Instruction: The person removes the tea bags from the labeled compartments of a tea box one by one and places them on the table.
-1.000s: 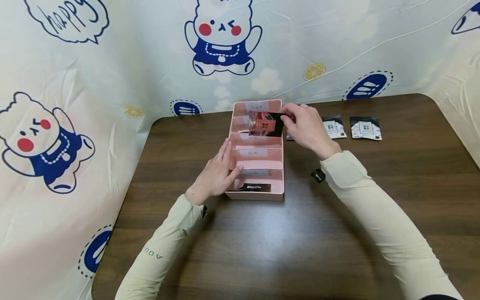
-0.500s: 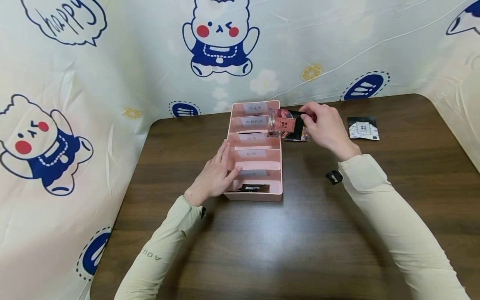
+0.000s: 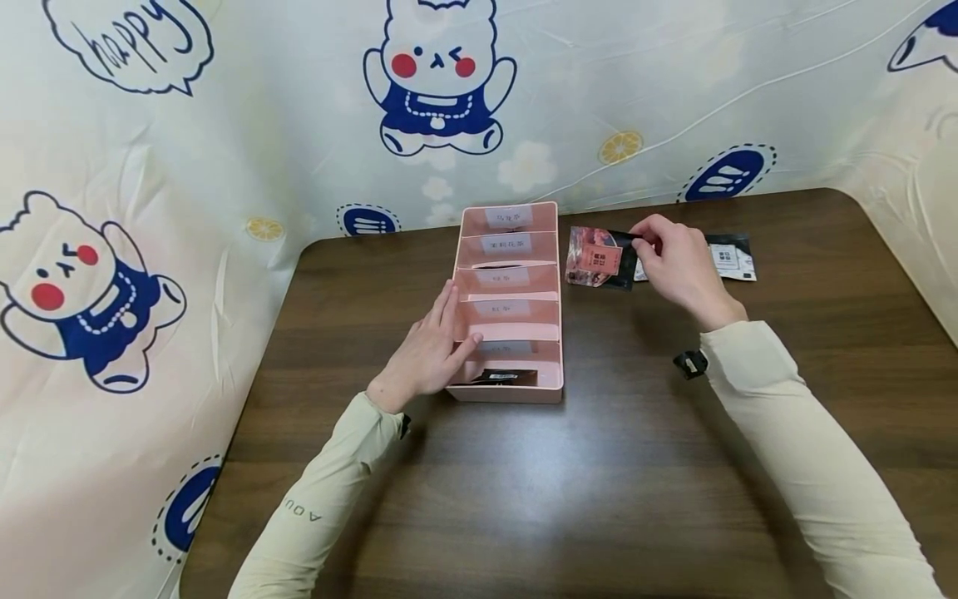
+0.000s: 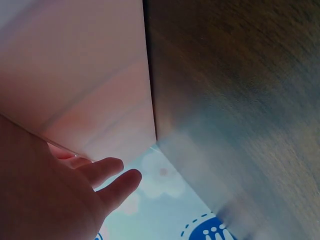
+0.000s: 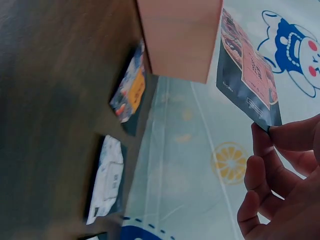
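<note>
A long pink divided box [image 3: 505, 397] with paper labels in its compartments stands on the table. My left hand [image 3: 427, 349] rests on its left rim, fingers extended; the left wrist view shows them along the box's outer wall [image 4: 100, 65]. My right hand [image 3: 684, 270] pinches a black-and-red tea sachet [image 3: 599, 258] by one edge, to the right of the box. In the right wrist view the sachet [image 5: 247, 70] hangs between thumb and index finger, above the table. A dark sachet [image 3: 505, 377] lies in the nearest compartment.
On the table [image 3: 486, 499], right of the box, lie a sachet with an orange label [image 5: 132, 92] and a white-and-black one [image 5: 107, 177]. Another white-and-black sachet [image 3: 729, 256] lies farther right, partly behind my right hand. A patterned cloth [image 3: 299, 125] hangs behind the table.
My right hand has carried the red sachet rightward from over the box's far compartments to beside the box. The left hand has stayed on the rim.
</note>
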A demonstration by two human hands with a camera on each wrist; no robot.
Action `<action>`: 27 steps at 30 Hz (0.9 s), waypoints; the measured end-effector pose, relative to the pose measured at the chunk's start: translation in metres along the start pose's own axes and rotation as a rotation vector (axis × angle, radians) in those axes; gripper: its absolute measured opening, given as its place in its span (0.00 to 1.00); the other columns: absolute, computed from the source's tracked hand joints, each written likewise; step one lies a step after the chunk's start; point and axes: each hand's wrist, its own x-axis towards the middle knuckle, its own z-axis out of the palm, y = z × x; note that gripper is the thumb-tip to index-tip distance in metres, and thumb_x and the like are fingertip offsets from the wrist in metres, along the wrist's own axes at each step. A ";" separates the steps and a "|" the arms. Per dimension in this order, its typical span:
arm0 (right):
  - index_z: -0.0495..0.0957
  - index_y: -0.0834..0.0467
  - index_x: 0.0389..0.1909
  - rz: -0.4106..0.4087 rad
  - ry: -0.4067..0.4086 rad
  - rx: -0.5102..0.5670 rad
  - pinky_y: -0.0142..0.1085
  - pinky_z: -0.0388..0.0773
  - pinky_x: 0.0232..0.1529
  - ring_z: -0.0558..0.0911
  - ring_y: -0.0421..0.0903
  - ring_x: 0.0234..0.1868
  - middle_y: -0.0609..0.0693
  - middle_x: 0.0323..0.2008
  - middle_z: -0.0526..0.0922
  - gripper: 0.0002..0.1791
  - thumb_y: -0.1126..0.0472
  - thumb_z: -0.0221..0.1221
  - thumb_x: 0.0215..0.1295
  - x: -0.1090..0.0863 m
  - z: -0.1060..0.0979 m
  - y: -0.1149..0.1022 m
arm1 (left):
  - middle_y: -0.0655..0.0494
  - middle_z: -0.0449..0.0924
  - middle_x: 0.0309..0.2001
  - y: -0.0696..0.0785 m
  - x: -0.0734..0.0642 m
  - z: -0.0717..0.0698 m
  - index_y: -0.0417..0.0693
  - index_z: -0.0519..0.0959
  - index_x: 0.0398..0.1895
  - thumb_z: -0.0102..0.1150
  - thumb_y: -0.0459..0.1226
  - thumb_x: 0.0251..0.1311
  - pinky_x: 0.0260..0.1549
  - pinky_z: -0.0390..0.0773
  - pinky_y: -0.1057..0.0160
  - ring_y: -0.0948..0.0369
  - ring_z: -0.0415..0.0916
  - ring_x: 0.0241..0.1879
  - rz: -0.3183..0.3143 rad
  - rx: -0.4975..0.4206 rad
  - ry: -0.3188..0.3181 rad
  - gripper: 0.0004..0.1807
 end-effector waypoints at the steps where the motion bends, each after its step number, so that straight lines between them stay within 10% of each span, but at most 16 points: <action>1: 0.78 0.61 0.49 0.001 -0.004 -0.004 0.41 0.64 0.34 0.72 0.54 0.33 0.60 0.36 0.82 0.14 0.60 0.48 0.72 -0.001 0.000 0.002 | 0.50 0.28 0.79 0.000 0.000 0.000 0.42 0.35 0.77 0.30 0.64 0.68 0.65 0.61 0.37 0.47 0.45 0.76 0.000 0.000 0.001 0.47; 27: 0.77 0.65 0.51 0.062 -0.402 -0.154 0.46 0.75 0.40 0.77 0.53 0.36 0.62 0.41 0.82 0.15 0.62 0.50 0.69 -0.010 0.041 0.031 | 0.50 0.29 0.79 -0.002 -0.004 -0.002 0.44 0.35 0.77 0.30 0.66 0.67 0.66 0.59 0.36 0.46 0.45 0.76 -0.009 -0.024 -0.008 0.49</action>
